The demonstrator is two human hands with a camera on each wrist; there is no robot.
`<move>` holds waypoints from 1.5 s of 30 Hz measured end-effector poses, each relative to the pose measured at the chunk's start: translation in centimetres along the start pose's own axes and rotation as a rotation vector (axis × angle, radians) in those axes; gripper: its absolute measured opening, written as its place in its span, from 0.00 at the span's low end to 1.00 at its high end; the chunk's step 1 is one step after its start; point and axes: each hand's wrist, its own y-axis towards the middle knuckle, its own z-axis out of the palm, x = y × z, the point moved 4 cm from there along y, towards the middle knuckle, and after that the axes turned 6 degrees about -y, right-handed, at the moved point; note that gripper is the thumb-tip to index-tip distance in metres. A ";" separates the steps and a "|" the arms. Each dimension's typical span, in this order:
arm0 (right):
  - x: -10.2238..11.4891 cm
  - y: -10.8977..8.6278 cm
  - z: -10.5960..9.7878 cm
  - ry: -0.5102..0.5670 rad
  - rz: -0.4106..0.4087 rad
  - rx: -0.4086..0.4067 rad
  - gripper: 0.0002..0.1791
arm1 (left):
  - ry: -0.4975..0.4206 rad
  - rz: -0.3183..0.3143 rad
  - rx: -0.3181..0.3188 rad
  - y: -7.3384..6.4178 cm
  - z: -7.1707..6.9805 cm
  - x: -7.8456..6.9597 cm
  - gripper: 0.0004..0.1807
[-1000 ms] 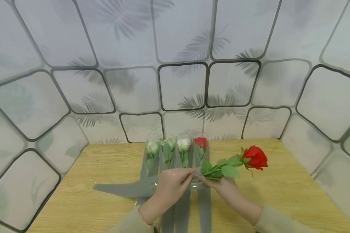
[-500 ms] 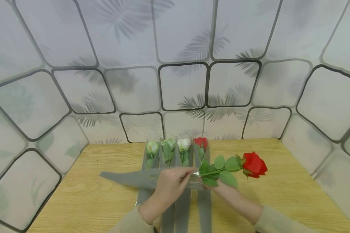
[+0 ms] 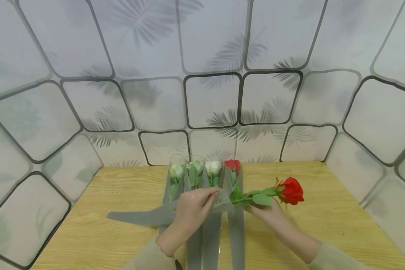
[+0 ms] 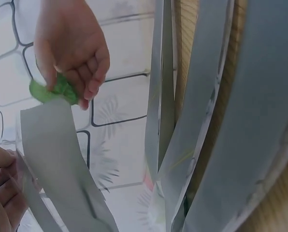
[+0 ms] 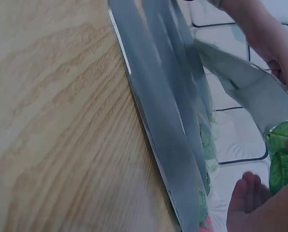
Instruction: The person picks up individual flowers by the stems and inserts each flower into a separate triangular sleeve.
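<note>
In the head view my left hand [image 3: 192, 212] pinches the upper edge of a grey flower sleeve [image 3: 141, 218] with a clear front. The sleeve lies crosswise, its narrow end pointing left. My right hand [image 3: 268, 213] holds a red rose [image 3: 291, 191] by its leafy stem, bloom to the right. The stem's lower part is within the sleeve's mouth. In the left wrist view, green leaves [image 4: 54, 92] sit between the right thumb and fingers, right at the sleeve mouth. The right wrist view shows the left hand [image 5: 279, 53] at the sleeve's [image 5: 257, 94] far edge.
Beneath the hands, several wrapped flowers lie side by side on the wooden table [image 3: 310, 232]: two greenish-white ones [image 3: 176, 171], a white one [image 3: 213, 167] and a red one [image 3: 232, 165]. Their grey sleeves [image 3: 237, 240] run toward the front. A patterned backdrop [image 3: 209, 101] stands behind.
The rose has shifted slightly left and its stem reaches into the sleeve. My right hand has turned and come up under the stem. The sleeve's narrow end dipped after rising; my left hand moved slightly left.
</note>
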 end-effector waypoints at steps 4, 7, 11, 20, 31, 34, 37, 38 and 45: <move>0.0 -0.5 -0.8 -0.068 0.013 -0.174 0.21 | 0.001 -0.005 0.003 -0.1 0.0 0.1 0.07; -0.1 -0.6 -1.4 0.035 0.011 -0.245 0.19 | 0.002 -0.001 0.006 -0.1 0.0 0.1 0.07; -0.1 -0.8 -1.8 0.085 -0.004 -0.294 0.13 | 0.009 0.001 0.021 -0.2 0.2 0.0 0.06; 0.1 -0.8 -0.1 0.005 0.024 -0.232 0.20 | 0.004 0.013 0.052 -0.2 0.7 -0.6 0.05; 0.3 -0.5 1.8 -0.020 0.008 -0.224 0.15 | 0.016 0.029 0.074 -0.1 1.3 -0.9 0.05; 0.3 -0.4 2.2 -0.016 -0.002 -0.223 0.14 | 0.015 0.023 0.074 -0.1 1.4 -0.9 0.05; 0.2 -0.4 2.6 -0.013 -0.012 -0.225 0.12 | 0.014 0.014 0.073 -0.1 1.5 -0.8 0.06; 0.2 -0.4 2.7 -0.011 -0.014 -0.226 0.11 | 0.011 0.013 0.073 -0.2 1.6 -0.8 0.06; 0.0 -0.5 3.1 -0.029 0.011 -0.211 0.16 | 0.004 0.021 0.087 -0.3 1.9 -0.9 0.06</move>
